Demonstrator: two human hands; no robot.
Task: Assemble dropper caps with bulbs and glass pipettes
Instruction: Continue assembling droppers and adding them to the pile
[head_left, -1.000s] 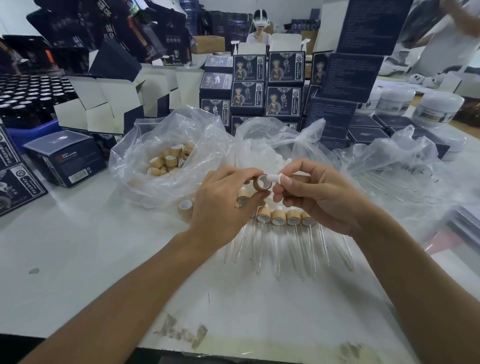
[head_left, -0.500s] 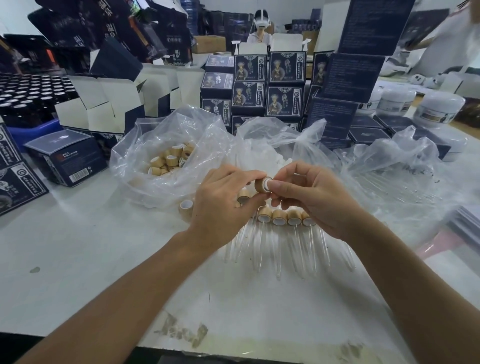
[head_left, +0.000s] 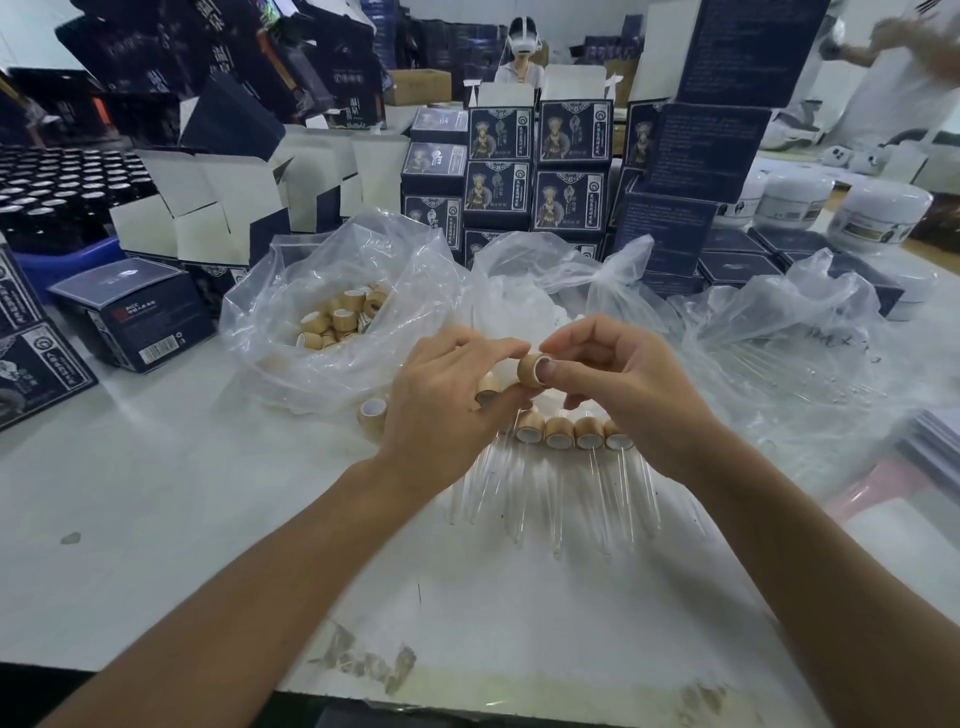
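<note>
The tan dropper cap (head_left: 533, 370) sits between your two hands above the white table (head_left: 156, 519): your right hand (head_left: 623, 389) pinches it with its thumb over the open end, and your left hand (head_left: 441, 405) touches its far side with curled fingers while holding a second cap (head_left: 487, 388) underneath. Just below lies a row of finished caps (head_left: 574, 434) with glass pipettes (head_left: 556, 499) pointing toward you. Behind your left hand, a clear bag (head_left: 311, 270) holds loose caps.

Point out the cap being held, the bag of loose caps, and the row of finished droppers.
cap (head_left: 530, 370), head view, its wooden side wall.
bag of caps (head_left: 270, 332), head view, left plastic wall.
row of droppers (head_left: 559, 432), head view, one cap's side.
</note>
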